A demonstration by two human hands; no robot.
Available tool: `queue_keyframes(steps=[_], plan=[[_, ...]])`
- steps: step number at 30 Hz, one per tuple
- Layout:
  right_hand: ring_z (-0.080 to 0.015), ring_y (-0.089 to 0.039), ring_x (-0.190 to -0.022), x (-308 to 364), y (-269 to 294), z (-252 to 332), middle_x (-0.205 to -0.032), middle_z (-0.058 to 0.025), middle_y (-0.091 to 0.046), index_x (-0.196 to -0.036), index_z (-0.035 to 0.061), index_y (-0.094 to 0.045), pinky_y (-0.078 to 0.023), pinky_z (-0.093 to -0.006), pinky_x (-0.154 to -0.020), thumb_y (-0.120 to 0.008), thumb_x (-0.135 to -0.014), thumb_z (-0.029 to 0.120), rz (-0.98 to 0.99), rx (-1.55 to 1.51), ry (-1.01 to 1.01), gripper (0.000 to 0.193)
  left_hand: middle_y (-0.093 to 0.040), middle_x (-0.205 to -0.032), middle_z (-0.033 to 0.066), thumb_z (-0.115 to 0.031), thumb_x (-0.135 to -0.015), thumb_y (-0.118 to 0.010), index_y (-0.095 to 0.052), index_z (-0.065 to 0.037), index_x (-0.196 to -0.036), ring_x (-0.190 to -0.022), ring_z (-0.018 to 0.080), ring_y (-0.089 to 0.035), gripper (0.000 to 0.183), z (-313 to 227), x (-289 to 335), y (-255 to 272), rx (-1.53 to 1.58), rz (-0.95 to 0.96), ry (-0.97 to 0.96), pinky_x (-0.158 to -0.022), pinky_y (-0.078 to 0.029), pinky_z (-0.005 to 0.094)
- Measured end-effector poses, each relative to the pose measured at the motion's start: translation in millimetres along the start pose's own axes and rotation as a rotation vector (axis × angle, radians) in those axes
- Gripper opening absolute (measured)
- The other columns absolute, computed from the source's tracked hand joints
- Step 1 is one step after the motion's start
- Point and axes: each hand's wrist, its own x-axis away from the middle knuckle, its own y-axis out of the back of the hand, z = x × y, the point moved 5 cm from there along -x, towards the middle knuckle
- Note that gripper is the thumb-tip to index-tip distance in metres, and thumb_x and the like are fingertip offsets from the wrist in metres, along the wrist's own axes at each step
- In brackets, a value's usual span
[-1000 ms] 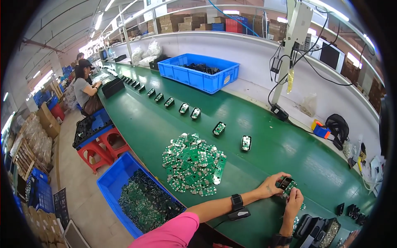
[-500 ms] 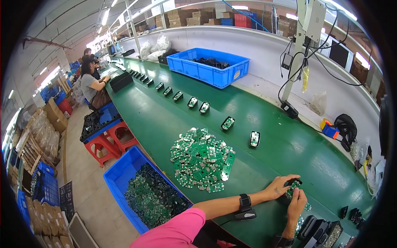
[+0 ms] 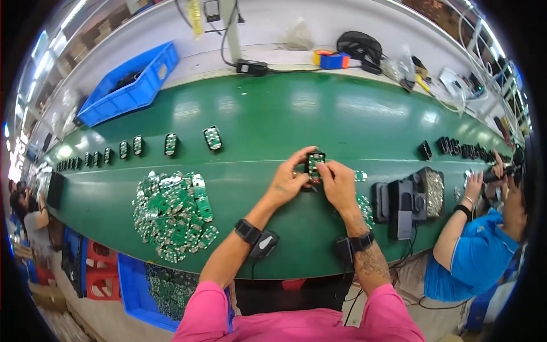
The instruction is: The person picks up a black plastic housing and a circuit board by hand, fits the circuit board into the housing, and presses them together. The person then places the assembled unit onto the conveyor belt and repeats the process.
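Note:
A small black plastic case with a green circuit board [image 3: 315,162] in it is held upright between both hands above the green table. My left hand [image 3: 285,181] grips the case from its left side, fingers wrapped behind it. From the right, my right hand [image 3: 338,183] presses its thumb and fingers against the board's edge. Beside my right wrist lie several loose green circuit boards [image 3: 365,210]. To the left is a big heap of green circuit boards [image 3: 171,214]. Farther back, a row of black cases with boards in them [image 3: 212,138] runs off leftward.
Black devices and a box of small metal parts [image 3: 434,194] stand right of my hands. Empty-looking black cases [image 3: 450,146] line up at the right, by a co-worker in a blue shirt [image 3: 476,251]. A blue bin [image 3: 134,85] is back left; another blue bin [image 3: 130,285] of boards sits below the table edge.
The view has swung to the right, so my hands now appear near the middle and the co-worker in blue has come into sight. Both hands still hold the case with its board.

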Motion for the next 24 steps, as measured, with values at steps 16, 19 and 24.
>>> queue_keyframes(steps=[16, 19, 24], plan=[[-0.0267, -0.066, -0.069, 11.4, -13.0, 14.8, -0.08, -0.0157, -0.065, -0.136, 0.0067, -0.051, -0.052, -0.0373, -0.068, -0.057, -0.098, 0.014, 0.087, -0.178, -0.048, 0.039, -0.065, -0.09, 0.0083, -0.011, -0.103, -0.048, -0.05, -0.006, -0.131, -0.054, 0.0098, -0.059, 0.029, 4.0, 9.1, -0.9, -0.101, -0.171, 0.028, -0.045, -0.047, 0.0214], [-0.0378, -0.069, -0.079, 12.1, -14.0, 15.5, -0.084, -0.0207, -0.067, -0.133, 0.0099, -0.053, -0.053, -0.0429, -0.07, -0.055, -0.098, 0.016, 0.093, -0.282, -0.105, 0.036, -0.065, -0.086, 0.0069, -0.01, -0.102, -0.049, -0.053, -0.007, -0.129, -0.052, 0.0076, -0.054, 0.028, 6.4, 7.3, -1.5, -0.06, -0.211, -0.036, -0.045, -0.043, 0.0223], [-0.0133, -0.055, -0.064, 13.4, -14.1, 11.5, -0.074, -0.0058, -0.058, -0.133, 0.0084, -0.054, -0.049, -0.0306, -0.063, -0.056, -0.098, 0.011, 0.029, -0.329, -0.099, 0.035, -0.064, -0.087, 0.007, -0.008, -0.103, -0.048, -0.051, -0.007, -0.129, -0.054, 0.007, -0.053, 0.026, -0.8, 8.9, -8.9, -0.153, -0.243, -0.095, -0.045, -0.043, 0.021]])
